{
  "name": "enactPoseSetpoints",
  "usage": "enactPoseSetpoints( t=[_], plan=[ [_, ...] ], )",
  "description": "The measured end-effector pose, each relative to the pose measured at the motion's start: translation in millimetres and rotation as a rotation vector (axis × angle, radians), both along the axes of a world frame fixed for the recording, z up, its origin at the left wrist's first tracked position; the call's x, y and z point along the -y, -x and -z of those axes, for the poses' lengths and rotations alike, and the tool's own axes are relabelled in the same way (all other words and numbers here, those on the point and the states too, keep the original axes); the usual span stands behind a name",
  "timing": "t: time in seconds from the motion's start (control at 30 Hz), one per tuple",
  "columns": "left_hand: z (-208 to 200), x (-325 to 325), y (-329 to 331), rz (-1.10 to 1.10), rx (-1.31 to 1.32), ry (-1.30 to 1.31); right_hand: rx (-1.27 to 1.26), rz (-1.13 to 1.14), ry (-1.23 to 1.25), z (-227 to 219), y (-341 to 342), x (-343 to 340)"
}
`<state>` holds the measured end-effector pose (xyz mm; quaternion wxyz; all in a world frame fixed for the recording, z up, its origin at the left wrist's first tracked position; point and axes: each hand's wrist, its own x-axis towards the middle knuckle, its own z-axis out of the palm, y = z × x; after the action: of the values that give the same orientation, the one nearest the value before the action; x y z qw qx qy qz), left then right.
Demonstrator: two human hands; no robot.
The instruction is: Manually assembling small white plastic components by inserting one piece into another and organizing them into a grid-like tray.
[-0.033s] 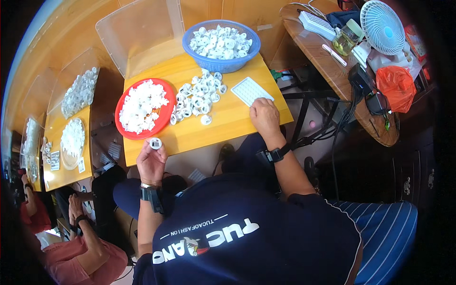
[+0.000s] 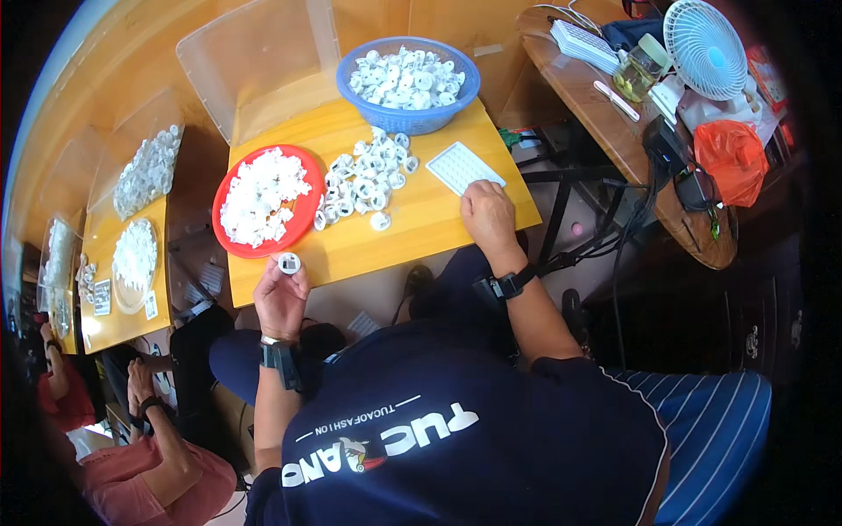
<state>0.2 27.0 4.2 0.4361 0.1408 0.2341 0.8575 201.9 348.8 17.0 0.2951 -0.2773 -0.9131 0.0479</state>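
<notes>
Between the fingertips of my left hand [image 2: 281, 302] is a small round white plastic part [image 2: 288, 263] with a dark rectangular opening on its upper face. I hold it just off the near edge of the table, below the red plate [image 2: 309, 219]. My right hand [image 2: 491, 215] rests with curled fingers at the near right corner of a white gridded tray [image 2: 456, 167]. Whatever its fingers may grip is hidden. Similar round parts [image 2: 364, 180] lie loose in the middle of the table. White plastic pieces [image 2: 263, 197] are heaped on the red plate.
A blue basket [image 2: 409, 116] full of white parts stands at the table's far edge. On the right, a brown side table [image 2: 605, 114] carries a fan [image 2: 706, 51], a jar and a red bag. Two co-workers sit on the left by another yellow table [image 2: 110, 329].
</notes>
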Motion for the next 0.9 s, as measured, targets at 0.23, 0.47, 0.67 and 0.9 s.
enactPoseSetpoints(
  t=[0.23, 0.47, 0.67, 0.9],
  plan=[
    [6, -9, 1, 0.008, 0.037, 0.083, -0.171, -0.007, 0.191, -18, -7, -11],
    [3, -16, 4, -0.009, 0.041, 0.087, -0.191, -0.020, 0.391, -39, -6, -19],
    [5, -13, 7, -0.006, 0.062, 0.091, -0.205, -0.030, 0.387, -40, -3, -19],
    [7, -9, 8, 0.039, 0.063, 0.065, -0.113, -0.121, 0.404, -33, -4, -17]
  ],
)
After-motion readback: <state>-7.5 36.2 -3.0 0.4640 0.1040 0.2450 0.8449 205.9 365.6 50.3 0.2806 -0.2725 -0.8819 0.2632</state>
